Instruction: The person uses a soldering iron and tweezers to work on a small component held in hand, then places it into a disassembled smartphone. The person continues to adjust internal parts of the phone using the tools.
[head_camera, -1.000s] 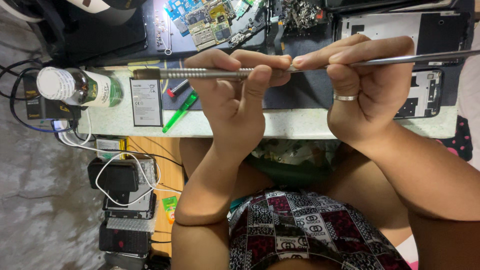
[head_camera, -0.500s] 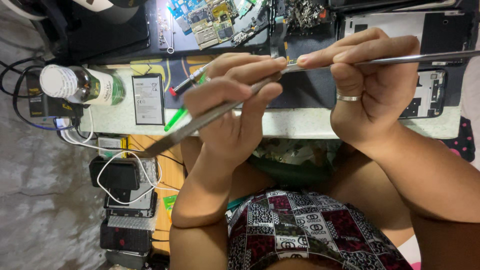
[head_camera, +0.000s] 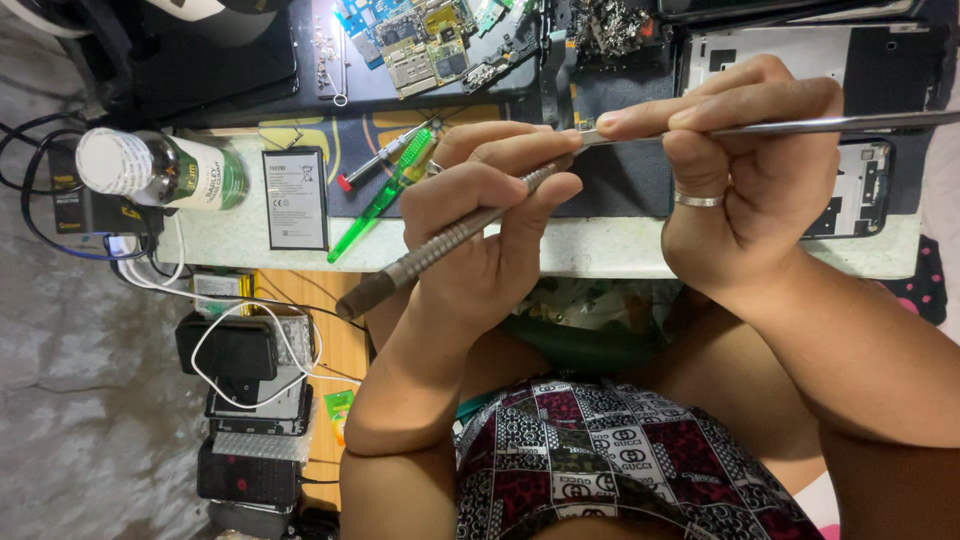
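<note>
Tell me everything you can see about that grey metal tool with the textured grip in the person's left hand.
The slim grey metal tool with a knurled handle looks like steel, its dark blunt end pointing down-left over the edge of the pale worktable. It lies tilted, rising towards the upper right. The left hand pinches it between thumb and fingers. Its upper tip meets the long smooth metal rod held level by the right hand; the tip's shape is hidden.

Bare arms, 1 silver ring (head_camera: 697, 199), patterned black-white-crimson shorts (head_camera: 620, 465).
</note>
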